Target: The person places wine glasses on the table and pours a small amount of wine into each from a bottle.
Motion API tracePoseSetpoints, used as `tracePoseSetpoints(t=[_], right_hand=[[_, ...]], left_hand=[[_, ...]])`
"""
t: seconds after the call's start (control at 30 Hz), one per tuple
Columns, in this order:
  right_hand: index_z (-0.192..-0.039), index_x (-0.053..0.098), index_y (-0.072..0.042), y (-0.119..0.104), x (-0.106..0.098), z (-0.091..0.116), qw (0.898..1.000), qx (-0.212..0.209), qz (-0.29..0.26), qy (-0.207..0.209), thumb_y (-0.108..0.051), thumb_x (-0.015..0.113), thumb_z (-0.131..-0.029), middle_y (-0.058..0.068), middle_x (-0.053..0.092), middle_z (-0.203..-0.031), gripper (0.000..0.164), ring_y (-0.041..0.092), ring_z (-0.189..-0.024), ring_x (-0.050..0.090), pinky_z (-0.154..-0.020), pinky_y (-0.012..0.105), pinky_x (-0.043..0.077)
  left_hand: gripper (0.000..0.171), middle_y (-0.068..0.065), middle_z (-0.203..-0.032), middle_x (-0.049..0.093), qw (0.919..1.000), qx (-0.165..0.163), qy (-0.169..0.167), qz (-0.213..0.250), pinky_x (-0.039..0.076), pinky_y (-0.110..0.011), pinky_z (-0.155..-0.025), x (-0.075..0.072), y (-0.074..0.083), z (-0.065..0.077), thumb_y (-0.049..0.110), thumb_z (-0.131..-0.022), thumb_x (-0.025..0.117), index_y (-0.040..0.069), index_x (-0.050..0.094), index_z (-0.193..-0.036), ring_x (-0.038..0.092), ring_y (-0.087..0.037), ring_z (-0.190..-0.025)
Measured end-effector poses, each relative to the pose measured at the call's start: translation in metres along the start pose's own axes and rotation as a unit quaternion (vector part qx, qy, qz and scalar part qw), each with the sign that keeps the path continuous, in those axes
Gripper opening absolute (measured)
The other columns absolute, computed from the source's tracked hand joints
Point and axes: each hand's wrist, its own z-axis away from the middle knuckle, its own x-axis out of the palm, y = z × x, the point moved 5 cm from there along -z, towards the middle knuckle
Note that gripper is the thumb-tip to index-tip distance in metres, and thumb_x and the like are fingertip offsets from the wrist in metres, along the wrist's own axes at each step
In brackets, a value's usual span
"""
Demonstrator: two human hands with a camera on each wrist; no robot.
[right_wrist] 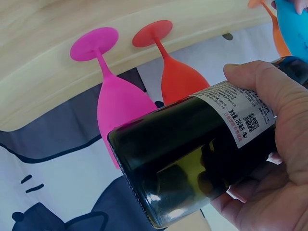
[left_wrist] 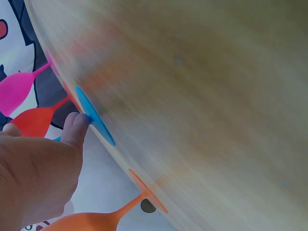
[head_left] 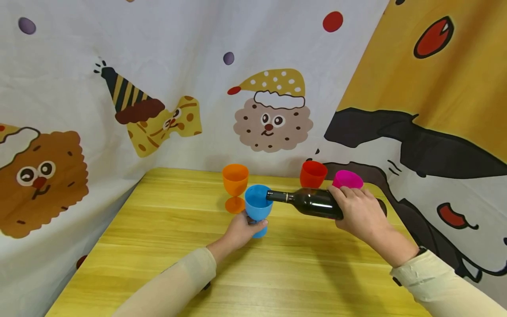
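Note:
My left hand [head_left: 240, 231] holds a blue plastic goblet [head_left: 258, 211] by its stem, just below the bowl. Whether its foot [left_wrist: 95, 115] touches the table is hard to tell. From the right, my right hand [head_left: 362, 215] grips a dark glass wine bottle [head_left: 317, 203] around its body. The bottle lies nearly level, its mouth at the blue goblet's rim. Its white printed label [right_wrist: 240, 113] shows in the right wrist view. No liquid can be made out at the mouth.
An orange goblet [head_left: 235, 179] stands just behind the blue one. Behind the bottle are a red goblet [head_left: 313, 175] and a pink goblet [right_wrist: 120, 103], partly hidden by it in the head view. The wooden table [head_left: 158, 246] ends at a printed curtain [head_left: 198, 149].

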Motion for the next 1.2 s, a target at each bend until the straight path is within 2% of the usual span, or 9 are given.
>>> tracePoseSetpoints(t=[0.5,1.2], right_hand=[[-0.137,0.06,-0.002,0.0,0.019,0.009,0.999,0.014,-0.035,0.001,-0.018,0.098,-0.064,0.02,0.076,-0.108,0.083,0.042,-0.091,0.074,-0.088,0.063,0.06],[-0.137,0.06,-0.003,-0.001,0.024,0.013,0.999,0.022,-0.048,-0.001,-0.018,0.099,-0.064,0.02,0.076,-0.11,0.084,0.042,-0.094,0.074,-0.089,0.062,0.06]], left_hand=[[0.061,-0.021,-0.145,0.064,1.0,-0.006,-0.003,0.001,0.051,-0.064,-0.114,0.001,-0.003,-0.002,0.03,-0.101,0.077,-0.001,0.051,-0.147,0.065,-0.039,-0.132],[0.06,-0.022,-0.144,0.065,1.0,-0.001,-0.004,0.005,0.053,-0.062,-0.112,0.002,-0.002,-0.001,0.028,-0.102,0.076,-0.003,0.051,-0.146,0.066,-0.039,-0.129]])
